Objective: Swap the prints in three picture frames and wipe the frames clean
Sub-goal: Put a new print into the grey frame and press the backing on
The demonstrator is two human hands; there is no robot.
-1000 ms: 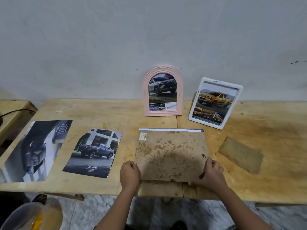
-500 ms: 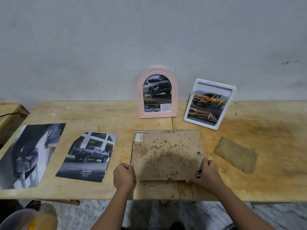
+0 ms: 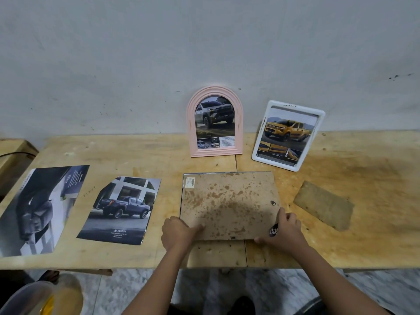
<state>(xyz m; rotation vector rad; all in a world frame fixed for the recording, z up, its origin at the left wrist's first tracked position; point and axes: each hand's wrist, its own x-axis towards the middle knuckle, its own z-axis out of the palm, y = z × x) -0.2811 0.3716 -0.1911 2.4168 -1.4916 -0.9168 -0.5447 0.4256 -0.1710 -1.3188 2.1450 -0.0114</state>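
Note:
A rectangular frame (image 3: 229,201) lies face down on the wooden table (image 3: 368,169), its stained brown backing board facing up. My left hand (image 3: 179,233) holds its near left corner, thumb lying on the board. My right hand (image 3: 284,230) grips the near right corner. A pink arched frame (image 3: 192,126) and a white frame (image 3: 319,130) lean on the wall behind, each showing a truck print. Two loose prints lie to the left: a blue pickup print (image 3: 122,212) and a dark print (image 3: 38,210).
A brownish cloth (image 3: 325,205) lies on the table right of the face-down frame. A low wooden surface with a cable (image 3: 13,153) adjoins the table at far left. A translucent container (image 3: 34,298) sits below the table's near left edge.
The white strip that showed along the backing board's far edge is gone and the board now sits within the frame's rim. My left thumb has come onto the board.

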